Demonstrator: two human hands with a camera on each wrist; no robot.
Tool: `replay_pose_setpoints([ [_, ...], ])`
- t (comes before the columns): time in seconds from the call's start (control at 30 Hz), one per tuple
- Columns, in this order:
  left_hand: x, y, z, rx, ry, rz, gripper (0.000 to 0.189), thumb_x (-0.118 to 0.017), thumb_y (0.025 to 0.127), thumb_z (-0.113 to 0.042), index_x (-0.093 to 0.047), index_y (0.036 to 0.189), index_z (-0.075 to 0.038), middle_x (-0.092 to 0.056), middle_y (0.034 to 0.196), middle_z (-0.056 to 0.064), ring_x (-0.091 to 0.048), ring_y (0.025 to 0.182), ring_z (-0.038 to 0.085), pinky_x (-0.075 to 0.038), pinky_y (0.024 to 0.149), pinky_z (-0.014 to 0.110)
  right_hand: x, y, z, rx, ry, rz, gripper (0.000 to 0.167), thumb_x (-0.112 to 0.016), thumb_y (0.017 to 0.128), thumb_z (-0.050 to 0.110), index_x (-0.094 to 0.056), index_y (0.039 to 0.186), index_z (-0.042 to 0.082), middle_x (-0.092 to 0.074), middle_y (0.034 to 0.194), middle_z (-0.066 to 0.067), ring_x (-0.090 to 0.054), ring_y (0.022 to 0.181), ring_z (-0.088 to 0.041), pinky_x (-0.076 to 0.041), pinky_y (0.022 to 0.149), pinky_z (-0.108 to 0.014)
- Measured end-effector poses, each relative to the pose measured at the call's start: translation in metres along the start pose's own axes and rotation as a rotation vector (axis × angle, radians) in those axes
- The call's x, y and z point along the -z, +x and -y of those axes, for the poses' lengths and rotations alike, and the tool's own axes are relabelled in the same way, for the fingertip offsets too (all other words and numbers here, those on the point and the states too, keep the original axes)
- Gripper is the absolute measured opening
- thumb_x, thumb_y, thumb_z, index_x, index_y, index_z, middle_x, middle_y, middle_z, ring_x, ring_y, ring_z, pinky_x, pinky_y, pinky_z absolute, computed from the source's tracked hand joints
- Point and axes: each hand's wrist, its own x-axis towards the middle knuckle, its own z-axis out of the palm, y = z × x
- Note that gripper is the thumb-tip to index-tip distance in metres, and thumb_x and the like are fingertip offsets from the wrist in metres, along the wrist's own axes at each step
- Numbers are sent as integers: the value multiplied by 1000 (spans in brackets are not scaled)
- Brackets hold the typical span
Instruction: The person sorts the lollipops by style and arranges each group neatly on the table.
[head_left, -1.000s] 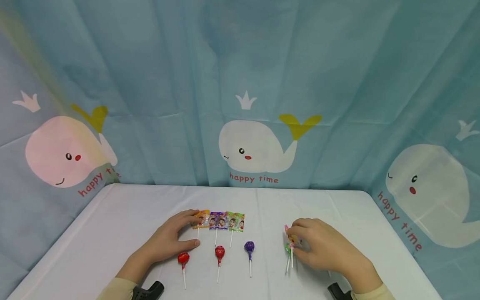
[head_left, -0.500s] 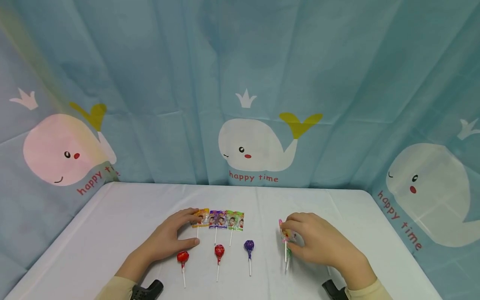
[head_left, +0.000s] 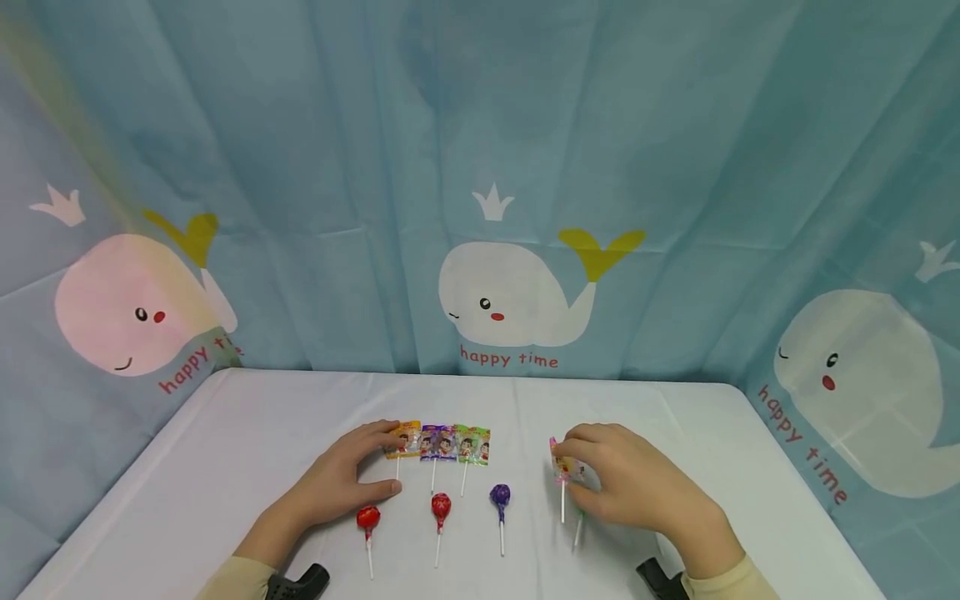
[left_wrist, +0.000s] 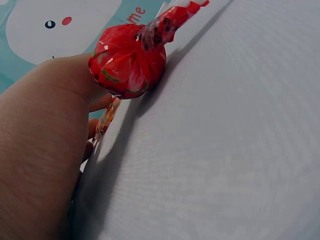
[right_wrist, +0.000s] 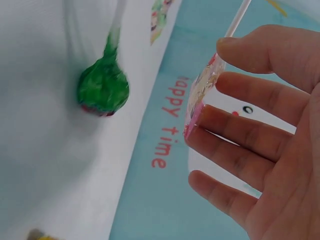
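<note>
My right hand holds a flat lollipop in a pink, clear-sided wrapper by its edges, between thumb and fingertips. Its white stick points toward me in the head view. Below that hand a round green lollipop lies on the table, its head hidden from the head camera. My left hand rests on the table, relaxed fingertips on an orange-wrapped flat lollipop. Beside that one lie a purple flat lollipop and a green flat lollipop, edge to edge in a row.
Nearer to me stand out a red round lollipop by the left thumb, another red lollipop and a purple round lollipop. A blue whale-print curtain hangs behind the white-covered table.
My right hand has moved left and slightly away from me with the pink flat lollipop, passing over the green round one. The left hand stays in place.
</note>
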Motion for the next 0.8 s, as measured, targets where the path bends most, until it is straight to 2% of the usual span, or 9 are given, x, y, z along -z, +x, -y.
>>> replay_pose_setpoints([
  [0.33,3,-2,-7,31,-2,8,58,-89,90,-50,-71,141,-29,-53,164,1,-44,154,39,-37,120,71,-3,16,9,46,-14,-21,24,-83,94,21,-81,118,19,-70,107,15,-65,96,-4,-60,94,-42],
  [0.53,3,-1,-7,41,0,14,59,-86,90,-55,-71,142,-31,-52,165,0,-43,155,38,-36,120,72,-6,20,8,78,-17,-56,25,-84,92,20,-81,117,18,-69,105,15,-65,95,-4,-60,93,-41],
  [0.8,3,-1,-5,32,-3,11,58,-86,91,-56,-71,141,-31,-53,164,0,-43,155,38,-36,120,72,-9,26,12,68,0,-35,26,-83,92,20,-81,118,19,-71,107,14,-67,98,-5,-60,94,-40],
])
